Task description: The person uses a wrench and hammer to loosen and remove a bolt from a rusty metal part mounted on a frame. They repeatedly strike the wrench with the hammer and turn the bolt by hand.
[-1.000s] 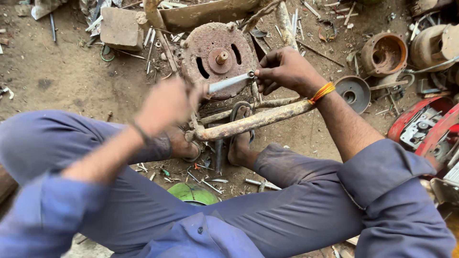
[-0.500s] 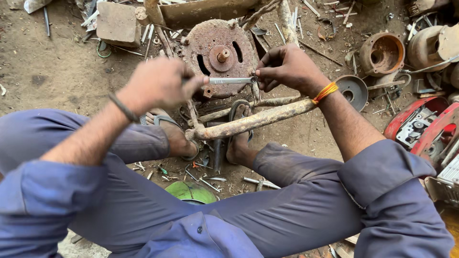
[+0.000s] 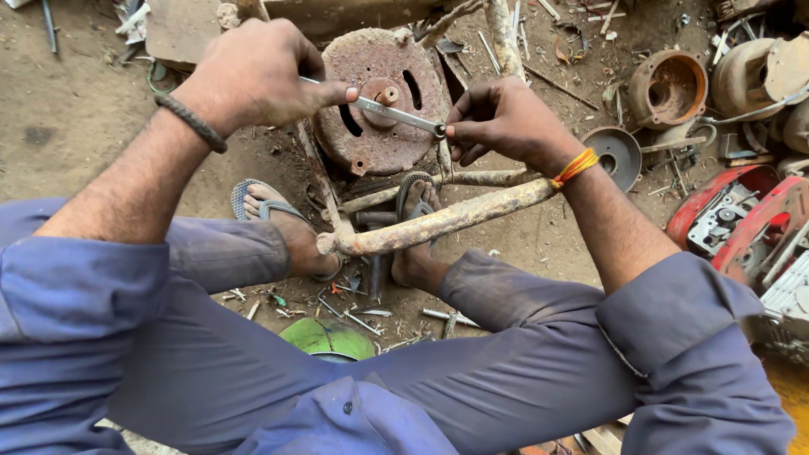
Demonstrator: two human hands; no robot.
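1. A flat metal wrench (image 3: 394, 113) lies across the rusty round motor housing (image 3: 371, 118), above the rusty frame tube (image 3: 438, 223).
2. The left hand (image 3: 253, 76) is clamped on its handle.
3. The right hand (image 3: 506, 122) pinches its far end.
4. A rusty bowl-shaped casing (image 3: 667, 88) sits on the dirt floor (image 3: 59, 118) nearby.

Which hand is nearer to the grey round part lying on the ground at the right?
Right. The right hand is just left of the grey round part, though apart; the left hand is far across the rusty motor.
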